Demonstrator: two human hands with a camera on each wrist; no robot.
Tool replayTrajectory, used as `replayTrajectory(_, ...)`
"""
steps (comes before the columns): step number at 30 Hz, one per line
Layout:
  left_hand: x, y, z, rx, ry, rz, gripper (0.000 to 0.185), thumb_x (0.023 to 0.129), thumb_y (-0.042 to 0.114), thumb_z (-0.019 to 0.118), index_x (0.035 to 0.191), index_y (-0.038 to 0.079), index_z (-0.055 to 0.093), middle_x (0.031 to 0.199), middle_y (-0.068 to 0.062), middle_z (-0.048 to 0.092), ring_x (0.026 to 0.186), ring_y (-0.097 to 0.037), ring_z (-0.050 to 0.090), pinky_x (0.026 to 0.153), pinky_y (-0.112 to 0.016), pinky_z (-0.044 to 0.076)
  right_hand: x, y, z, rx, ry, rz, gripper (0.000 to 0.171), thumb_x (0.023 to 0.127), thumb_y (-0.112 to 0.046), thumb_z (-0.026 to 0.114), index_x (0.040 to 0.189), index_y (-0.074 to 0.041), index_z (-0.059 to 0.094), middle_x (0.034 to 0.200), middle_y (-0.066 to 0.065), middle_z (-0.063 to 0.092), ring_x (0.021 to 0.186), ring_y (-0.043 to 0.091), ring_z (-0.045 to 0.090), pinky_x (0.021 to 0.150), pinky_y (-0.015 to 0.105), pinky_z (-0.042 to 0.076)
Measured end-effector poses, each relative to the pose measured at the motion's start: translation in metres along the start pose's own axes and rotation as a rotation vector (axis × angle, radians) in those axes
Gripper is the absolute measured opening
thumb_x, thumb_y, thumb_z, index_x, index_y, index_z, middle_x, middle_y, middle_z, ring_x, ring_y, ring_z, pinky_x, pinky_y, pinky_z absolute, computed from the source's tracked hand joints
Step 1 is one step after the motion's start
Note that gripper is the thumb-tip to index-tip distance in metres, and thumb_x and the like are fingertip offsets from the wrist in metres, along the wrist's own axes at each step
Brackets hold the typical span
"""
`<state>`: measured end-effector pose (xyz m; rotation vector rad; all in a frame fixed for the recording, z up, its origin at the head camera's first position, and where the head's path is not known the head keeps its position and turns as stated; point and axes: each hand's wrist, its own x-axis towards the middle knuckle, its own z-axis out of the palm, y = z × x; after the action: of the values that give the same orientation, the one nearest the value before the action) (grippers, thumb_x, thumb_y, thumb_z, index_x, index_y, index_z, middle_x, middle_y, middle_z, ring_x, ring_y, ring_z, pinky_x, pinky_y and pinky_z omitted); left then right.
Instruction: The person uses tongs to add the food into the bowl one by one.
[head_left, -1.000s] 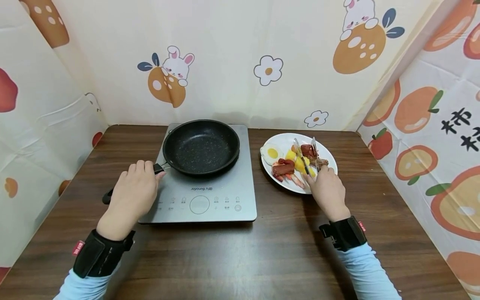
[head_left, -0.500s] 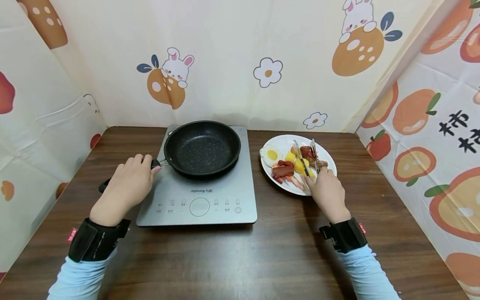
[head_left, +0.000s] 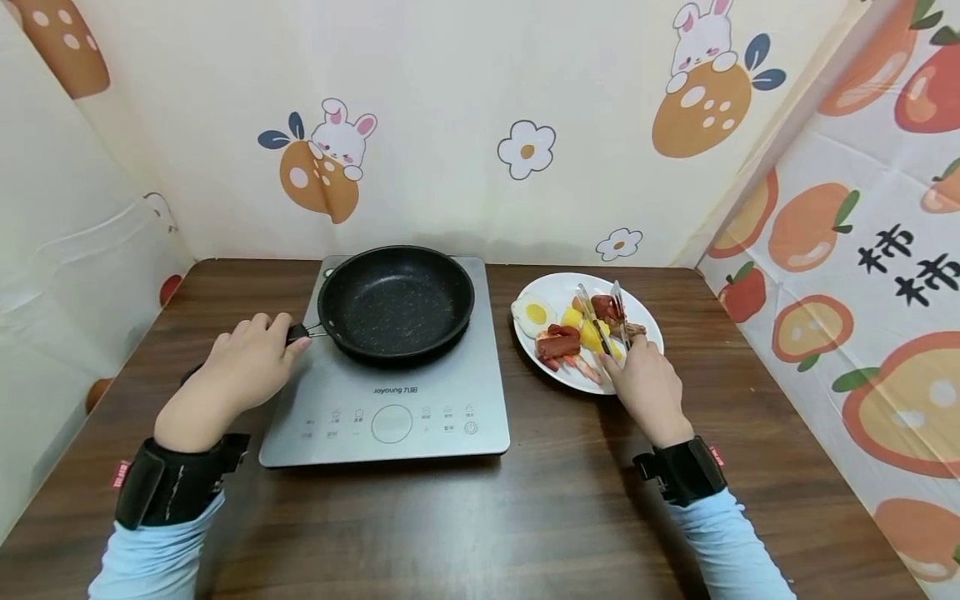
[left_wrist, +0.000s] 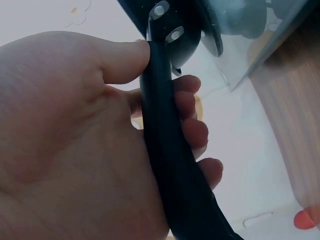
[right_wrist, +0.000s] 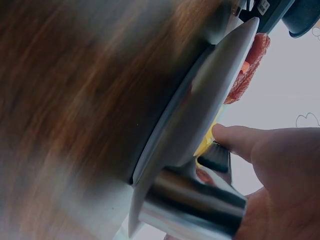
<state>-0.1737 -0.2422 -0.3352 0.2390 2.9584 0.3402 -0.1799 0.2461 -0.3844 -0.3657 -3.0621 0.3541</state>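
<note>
A black frying pan (head_left: 396, 304) sits on the silver induction cooktop (head_left: 442, 417). My left hand (head_left: 243, 367) grips its black handle (left_wrist: 167, 130); in the left wrist view the thumb lies along one side and fingers curl round the other. At the right, a white oval plate (head_left: 551, 367) bears a fried egg (head_left: 536, 312), sausage (head_left: 558, 345), yellow chunks (head_left: 572, 317) and browned meat pieces. My right hand (head_left: 651, 387) holds metal tongs (head_left: 586, 305) by the plate's near right rim, their arms spread over the food. What lies between the tips is unclear.
Plate and cooktop stand side by side on a dark wooden table (head_left: 420, 533), with a narrow strip of wood between them. Patterned curtains (head_left: 450, 150) hang behind the table and along both sides.
The view has swung slightly to the right. My left hand has shifted left with the pan handle, and the pan has turned a little. The right hand and tongs stay at the plate.
</note>
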Motion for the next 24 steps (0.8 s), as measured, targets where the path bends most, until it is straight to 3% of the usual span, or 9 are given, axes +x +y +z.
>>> replayTrajectory(12, -0.0019, 0.0019, -0.0016, 0.002, 0.007, -0.016, 0.056, 0.112, 0.034, 0.036, 0.145, -0.011, 0.037, 0.131, -0.039, 0.046, 0.123, -0.056, 0.045, 0.097, -0.070, 0.037, 0.0010, -0.0029, 0.0010, -0.018, 0.015, -0.028, 0.068, 0.104, -0.040, 0.056, 0.134, 0.019, 0.044, 0.112, 0.037, 0.059, 0.097, 0.052, 0.065, 0.074, 0.059, 0.054)
replayTrajectory(20, -0.0022, 0.0019, -0.0009, 0.011, 0.005, -0.024, 0.057, 0.112, 0.035, 0.036, 0.146, -0.011, 0.036, 0.133, -0.040, 0.045, 0.125, -0.056, 0.044, 0.099, -0.070, 0.035, -0.0038, -0.0030, 0.0006, 0.061, 0.153, -0.091, 0.052, 0.108, -0.029, 0.046, 0.120, 0.023, 0.047, 0.101, 0.037, 0.053, 0.084, 0.057, 0.062, 0.066, 0.063, 0.051)
replayTrajectory(24, -0.0015, 0.0022, -0.0019, 0.006, 0.005, -0.023, 0.057, 0.112, 0.034, 0.036, 0.146, -0.011, 0.036, 0.133, -0.040, 0.045, 0.125, -0.056, 0.044, 0.099, -0.071, 0.035, -0.0027, -0.0066, -0.0072, 0.087, 0.154, -0.114, 0.050, 0.109, -0.031, 0.043, 0.124, 0.018, 0.046, 0.103, 0.036, 0.055, 0.083, 0.057, 0.062, 0.063, 0.063, 0.049)
